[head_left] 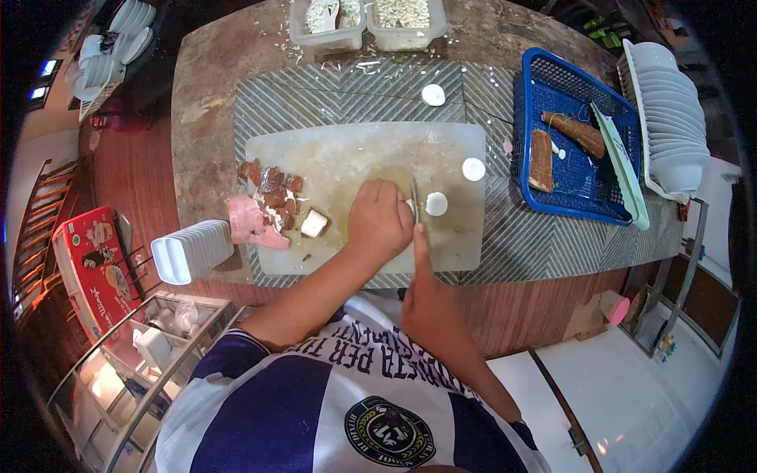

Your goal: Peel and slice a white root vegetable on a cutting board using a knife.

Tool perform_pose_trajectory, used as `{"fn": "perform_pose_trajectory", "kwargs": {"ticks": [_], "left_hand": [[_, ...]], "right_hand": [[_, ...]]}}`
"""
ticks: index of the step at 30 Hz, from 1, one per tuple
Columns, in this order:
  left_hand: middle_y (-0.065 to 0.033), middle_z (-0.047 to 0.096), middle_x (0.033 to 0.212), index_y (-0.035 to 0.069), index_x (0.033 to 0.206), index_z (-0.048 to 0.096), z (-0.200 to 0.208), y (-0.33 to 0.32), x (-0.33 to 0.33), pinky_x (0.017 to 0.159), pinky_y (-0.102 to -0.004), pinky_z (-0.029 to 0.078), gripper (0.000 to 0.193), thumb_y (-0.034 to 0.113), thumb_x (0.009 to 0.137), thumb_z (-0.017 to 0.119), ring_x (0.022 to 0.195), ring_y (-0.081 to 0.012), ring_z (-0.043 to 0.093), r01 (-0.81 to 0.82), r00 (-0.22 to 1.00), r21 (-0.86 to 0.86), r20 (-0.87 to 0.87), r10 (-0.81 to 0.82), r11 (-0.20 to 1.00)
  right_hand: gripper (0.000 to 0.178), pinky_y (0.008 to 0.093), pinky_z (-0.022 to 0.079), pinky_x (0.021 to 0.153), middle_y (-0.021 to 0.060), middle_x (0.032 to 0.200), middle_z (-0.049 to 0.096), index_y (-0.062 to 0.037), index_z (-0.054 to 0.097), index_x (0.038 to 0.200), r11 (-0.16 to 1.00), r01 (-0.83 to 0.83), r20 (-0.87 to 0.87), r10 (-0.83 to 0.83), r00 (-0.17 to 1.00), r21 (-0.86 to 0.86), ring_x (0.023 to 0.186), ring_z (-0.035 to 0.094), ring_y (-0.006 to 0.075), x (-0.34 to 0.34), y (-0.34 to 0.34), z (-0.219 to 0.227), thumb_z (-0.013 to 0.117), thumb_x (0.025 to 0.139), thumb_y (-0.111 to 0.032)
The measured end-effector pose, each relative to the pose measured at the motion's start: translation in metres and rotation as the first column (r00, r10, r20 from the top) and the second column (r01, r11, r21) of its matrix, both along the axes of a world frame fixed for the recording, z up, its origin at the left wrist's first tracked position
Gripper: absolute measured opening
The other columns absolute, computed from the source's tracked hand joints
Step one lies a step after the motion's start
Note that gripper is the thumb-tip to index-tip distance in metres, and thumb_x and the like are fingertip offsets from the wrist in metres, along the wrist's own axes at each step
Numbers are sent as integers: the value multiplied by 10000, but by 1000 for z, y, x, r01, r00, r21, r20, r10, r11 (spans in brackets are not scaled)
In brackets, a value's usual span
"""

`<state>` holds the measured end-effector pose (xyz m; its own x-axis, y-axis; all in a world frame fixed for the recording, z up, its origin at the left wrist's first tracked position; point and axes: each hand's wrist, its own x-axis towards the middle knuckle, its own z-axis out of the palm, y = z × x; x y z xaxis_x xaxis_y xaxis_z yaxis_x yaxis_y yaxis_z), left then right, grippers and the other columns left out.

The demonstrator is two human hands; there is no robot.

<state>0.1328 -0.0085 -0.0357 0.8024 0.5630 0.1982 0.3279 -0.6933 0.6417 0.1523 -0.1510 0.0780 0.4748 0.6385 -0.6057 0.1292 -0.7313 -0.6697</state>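
My left hand (380,219) is closed over a white root piece, of which only a sliver shows beside the blade, at the middle of the pale cutting board (355,150). My right hand (426,296) grips a knife (414,191), its index finger stretched toward the blade; the handle is hidden in the hand. Just right of the blade lies a round white slice (436,204). Another slice (473,169) rests near the board's right edge. To the left are a white chunk (315,225), brown peels (272,188) and a crumpled pink piece (254,223).
A third slice (433,95) lies beyond the board. Two clear tubs (327,39) of white bits stand at the far edge. On the right, a blue basket (579,209) holds brown-skinned roots (574,134), beside stacked white bowls (670,110). White containers (192,251) stand at the left.
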Motion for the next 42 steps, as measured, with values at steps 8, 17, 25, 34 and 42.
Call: {"fn": "perform_pose_trajectory", "kwargs": {"ticks": [8,17,25,34,42], "left_hand": [[-194,560,800,10,831,541,1,-2,-1,686,-500,473,77,57,795,590,779,-401,550,18,1000,-17,15,-18,1000],[-200,588,827,10,831,556,1,-2,0,711,-507,480,72,73,805,581,810,-405,567,-30,1000,0,-5,30,1000],[-201,582,839,8,848,552,2,-3,1,720,-510,478,89,82,806,581,819,-399,563,2,1000,-12,1,-2,1000],[-211,565,825,-1,851,533,-3,-4,-3,728,-526,455,79,75,863,551,812,-420,545,-17,1000,-22,-8,17,1000],[-216,560,817,-2,843,530,2,-4,3,712,-517,454,71,57,833,568,801,-415,541,3,1000,-37,0,-3,999]], "right_hand": [[914,566,536,639,321,737,656,-15,-41,1598,969,-14,279,-57,959,246,654,653,499,-8,-4,-54,507,869,51],[877,527,517,677,272,741,643,-139,17,1631,999,5,-75,-8,997,-40,688,644,498,1,-11,8,489,909,21],[877,551,512,693,298,753,655,-154,5,1631,993,120,-15,-120,993,23,706,652,499,-15,-11,-37,490,916,-1],[835,555,519,731,300,749,657,-125,24,1630,999,18,-24,-18,1000,37,710,642,525,-3,-19,-1,462,932,8],[820,556,510,848,390,954,645,-84,75,1624,991,132,-10,-132,991,-13,876,635,557,-16,-6,-53,441,900,41]]}}
